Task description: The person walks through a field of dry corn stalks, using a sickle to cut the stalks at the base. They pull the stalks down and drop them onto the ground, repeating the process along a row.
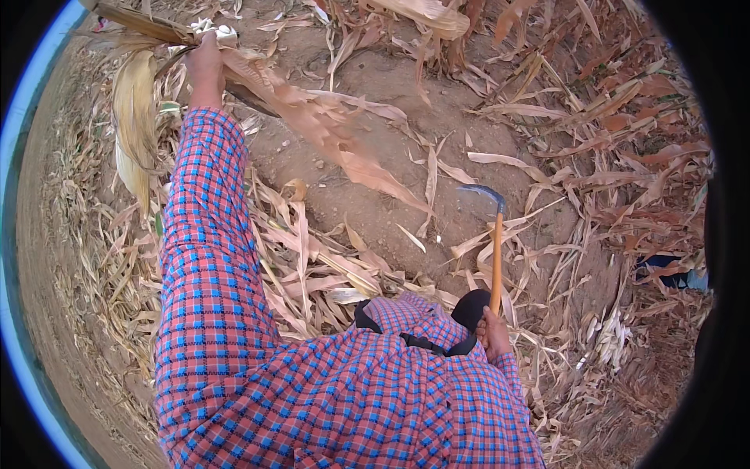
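Observation:
My left hand (pixel 205 70) is stretched far forward at the upper left, closed around a bundle of dry corn stalks (pixel 158 28). Long withered leaves trail from the bundle to the right, and a pale husk (pixel 133 123) hangs below it on the left. Close to my body, my right hand (pixel 495 334) grips the wooden handle of a sickle (pixel 497 258). The sickle stands away from me, its curved metal blade (pixel 483 190) bent to the left above bare soil. Some of the right fingers are hidden.
Dry cut stalks and leaves (pixel 316 258) lie on the soil before me. Standing dry corn plants (pixel 621 129) fill the upper right. A heap of whitish corn ears (pixel 612 340) lies at the right. White pieces (pixel 220 30) show just beyond my left hand, not clearly identifiable.

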A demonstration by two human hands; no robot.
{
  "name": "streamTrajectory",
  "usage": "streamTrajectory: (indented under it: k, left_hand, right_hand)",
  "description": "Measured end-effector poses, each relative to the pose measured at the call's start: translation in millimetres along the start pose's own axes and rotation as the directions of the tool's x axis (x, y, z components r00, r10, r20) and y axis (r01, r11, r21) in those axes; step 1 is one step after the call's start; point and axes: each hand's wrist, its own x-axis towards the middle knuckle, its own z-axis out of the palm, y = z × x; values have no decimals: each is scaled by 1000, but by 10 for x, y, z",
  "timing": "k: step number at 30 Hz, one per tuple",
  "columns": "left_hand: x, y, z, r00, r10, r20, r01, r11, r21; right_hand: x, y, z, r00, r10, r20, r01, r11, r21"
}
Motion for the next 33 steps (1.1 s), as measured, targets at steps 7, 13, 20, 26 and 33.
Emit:
streamTrajectory:
  k: [7, 13, 20, 26, 33]
  left_hand:
    - [-14, -206, -818, 997, -53, -49, 46, 990, -135]
    - [-254, -149, -1252, 991, -99, -88, 83, 982, -170]
    - [-323, 82, -1288, 977, -83, -197, 63, 992, -105]
    - [-88, 81, -1325, 980, -65, -190, 57, 997, -52]
    - [-338, 159, -835, 966, 39, -255, -39, 999, 7]
  right_hand:
    - [319, -715, 579, 960, 9, 279, -28, 998, 63]
    - [1054, -959, 1352, 895, 75, 440, -58, 997, -52]
    - [2084, -1207, 2536, 903, 123, 412, 16, 948, -318]
    - [3133, -1012, 3212, 798, 354, 488, -157, 904, -399]
    - [3478, -678, 3391, 856, 303, 419, 195, 561, -804]
